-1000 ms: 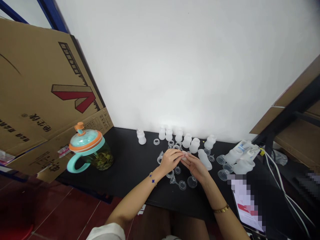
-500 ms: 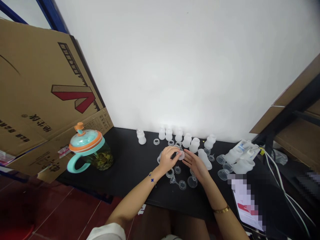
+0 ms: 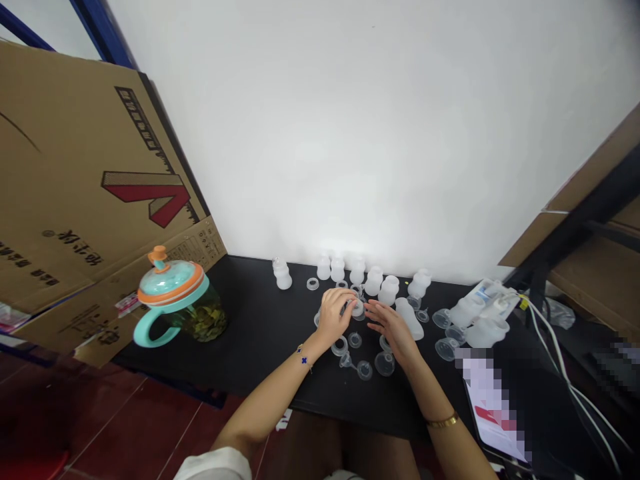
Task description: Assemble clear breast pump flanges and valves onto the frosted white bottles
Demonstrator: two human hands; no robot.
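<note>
My left hand [image 3: 336, 316] is closed on a clear plastic ring [image 3: 357, 308], held just above the black table; its fingers curl over the left side of it. My right hand [image 3: 393, 327] is a little to the right with fingers spread, apart from the ring and holding nothing. Below the hands lie a clear ring [image 3: 339, 346], a small clear disc [image 3: 355, 340], a funnel-shaped cap with a strap [image 3: 364, 370] and a clear dome cover [image 3: 385, 363]. A white frosted bottle [image 3: 410, 319] lies tilted beside my right hand.
Several white frosted bottles [image 3: 357, 270] stand along the wall, one capped bottle [image 3: 282, 273] farther left. A teal-lidded jug [image 3: 180, 300] stands left near a cardboard box [image 3: 75, 187]. At right are more bottles [image 3: 485, 330], clear covers [image 3: 447, 349], a tablet-like device [image 3: 493, 407] and white cables [image 3: 560, 360].
My right hand has drawn slightly away from the ring, its fingers no longer against it. The left hand has shifted slightly up and left and still holds the ring, now tilted differently.
</note>
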